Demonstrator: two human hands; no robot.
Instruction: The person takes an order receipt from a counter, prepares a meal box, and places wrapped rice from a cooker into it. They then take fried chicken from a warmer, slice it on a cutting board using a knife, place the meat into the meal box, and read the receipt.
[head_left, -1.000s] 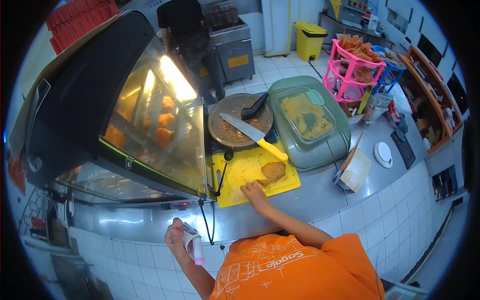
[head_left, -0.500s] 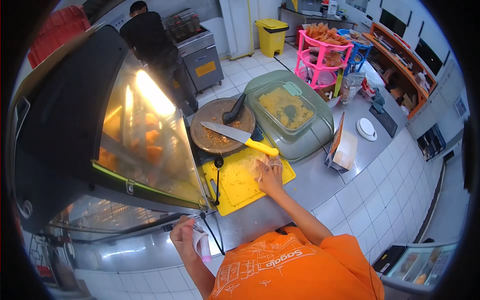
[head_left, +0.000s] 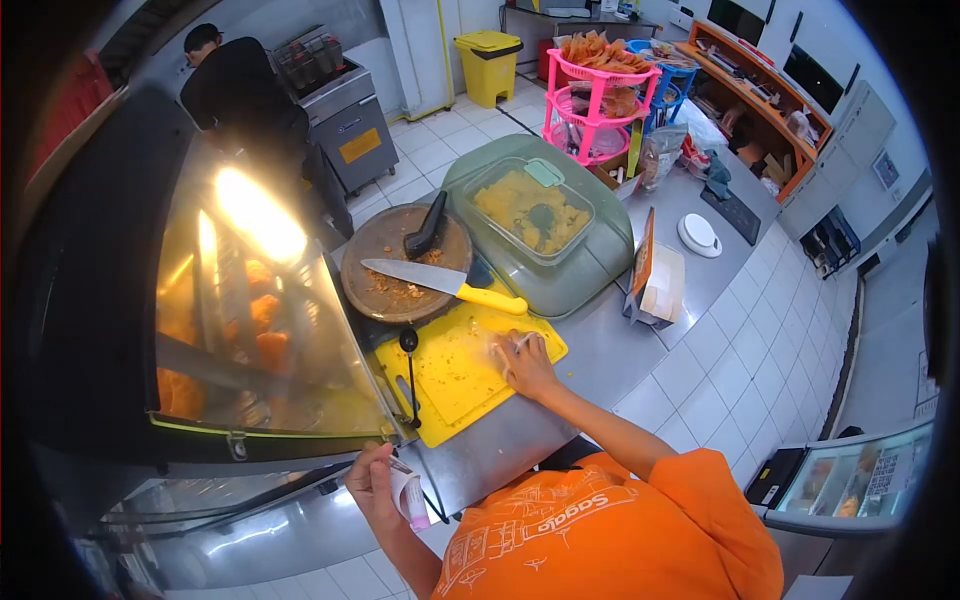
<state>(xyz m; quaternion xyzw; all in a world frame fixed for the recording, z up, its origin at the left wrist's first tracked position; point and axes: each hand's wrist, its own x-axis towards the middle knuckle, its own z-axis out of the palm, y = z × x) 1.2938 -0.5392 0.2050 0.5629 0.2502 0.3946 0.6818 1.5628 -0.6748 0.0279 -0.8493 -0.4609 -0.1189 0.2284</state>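
Observation:
My right hand [head_left: 526,366] is on the right side of the yellow cutting board [head_left: 450,385], its fingers closed on some thin clear plastic [head_left: 497,347], partly blurred. Crumbs dot the board. Low in the view, my left hand [head_left: 374,484] pinches a curled white and pink slip [head_left: 412,502], away from the board. A knife [head_left: 440,278] with a yellow handle rests across the stone mortar [head_left: 362,250], which also holds a dark pestle [head_left: 428,228] and brown crumbs. A black measuring spoon [head_left: 409,343] lies along the board's left edge.
To the left stands a lit glass display case [head_left: 270,330] with fried food. A clear tub [head_left: 535,210] of yellow food sits on a green lid [head_left: 590,270]. Beyond are an open carton [head_left: 660,285], a white scale [head_left: 699,235] and a pink rack [head_left: 598,110]. A co-worker [head_left: 245,95] stands behind the case.
The view has shifted, moving the counter leftward in frame. My right hand has drawn back slightly from the knife handle, toward the board's near right side. My left hand keeps its slip.

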